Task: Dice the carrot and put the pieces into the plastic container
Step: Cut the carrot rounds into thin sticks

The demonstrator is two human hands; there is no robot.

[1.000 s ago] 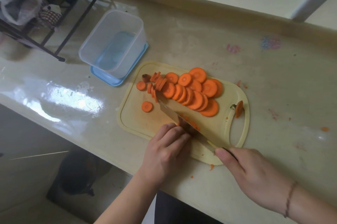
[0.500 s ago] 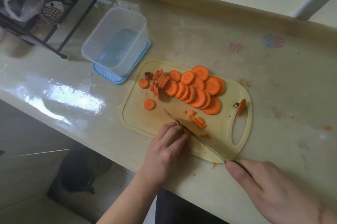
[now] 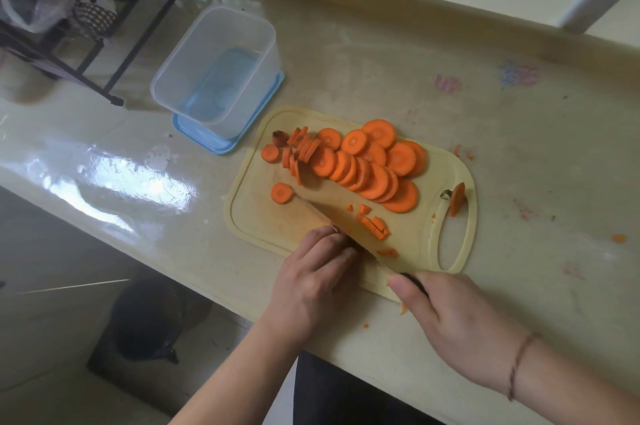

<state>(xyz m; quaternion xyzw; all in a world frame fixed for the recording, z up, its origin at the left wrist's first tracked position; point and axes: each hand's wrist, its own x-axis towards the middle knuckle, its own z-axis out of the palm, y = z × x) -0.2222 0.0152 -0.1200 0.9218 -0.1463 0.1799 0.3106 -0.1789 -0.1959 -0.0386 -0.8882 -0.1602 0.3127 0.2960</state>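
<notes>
The person stands at the pale, glossy table [image 3: 519, 154] with a cream cutting board [image 3: 263, 216] in front of them. Their left hand [image 3: 311, 282] rests on the near edge of the board, fingers [image 3: 325, 244] curled down and pressed together over a bit of carrot I cannot see under the knuckles. Their right hand [image 3: 446, 317] grips the dark handle of a kitchen knife [image 3: 349, 234], thumb laid along the top, fingers wrapped round it. The blade runs from that hand across the board, right against the left fingertips, its tip ending near a lone carrot round [image 3: 282, 193].

Just beyond the blade, on the side away from the left fingers, lies a small cluster of diced carrot pieces [image 3: 372, 223]. Farther from both hands, a fanned heap of carrot slices [image 3: 363, 165] covers the far half of the board. The carrot top [image 3: 456, 198] sits at the board's handle hole, beyond the right fingers.

The clear plastic container [image 3: 221, 57] stands on its blue lid [image 3: 228, 144], past the board's far left corner, well apart from both hands, with no carrot in it. A few orange scraps [image 3: 618, 237] dot the table. A thin bracelet [image 3: 517, 362] circles the right wrist
</notes>
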